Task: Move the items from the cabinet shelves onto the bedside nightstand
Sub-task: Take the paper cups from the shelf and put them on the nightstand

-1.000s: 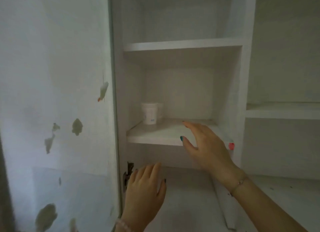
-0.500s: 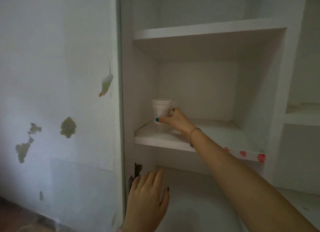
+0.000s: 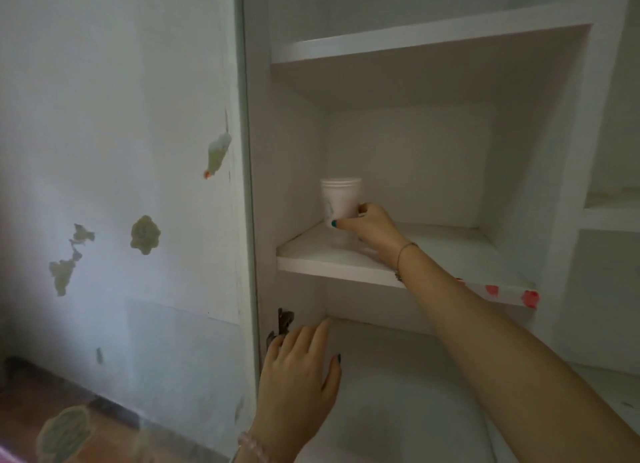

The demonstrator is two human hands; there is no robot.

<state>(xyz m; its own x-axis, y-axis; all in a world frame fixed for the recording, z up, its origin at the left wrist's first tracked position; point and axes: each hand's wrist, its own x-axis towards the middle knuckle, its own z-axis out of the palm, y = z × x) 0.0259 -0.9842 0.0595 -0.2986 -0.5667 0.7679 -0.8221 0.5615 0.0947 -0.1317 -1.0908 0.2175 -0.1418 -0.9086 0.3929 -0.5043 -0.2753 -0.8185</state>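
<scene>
A stack of white paper cups (image 3: 341,199) hangs just above the middle cabinet shelf (image 3: 322,258), near its left rear corner. My right hand (image 3: 369,225) reaches into the cabinet and grips the stack at its lower part, thumb in front and fingers behind. My left hand (image 3: 299,372) is held up in front of the lower compartment beside the door hinge (image 3: 284,322), with fingers straight and nothing in it. The nightstand is out of view.
The open white cabinet door (image 3: 138,185) with peeled stickers stands to the left. Another shelf (image 3: 415,40) runs above, and a side compartment (image 3: 609,213) lies to the right. Red stickers (image 3: 530,298) mark the middle shelf's front edge. Brown floor shows at bottom left.
My right hand reached from the shelf's front edge to the cups, closed round them and lifted them slightly off the shelf. The left hand stayed by the hinge.
</scene>
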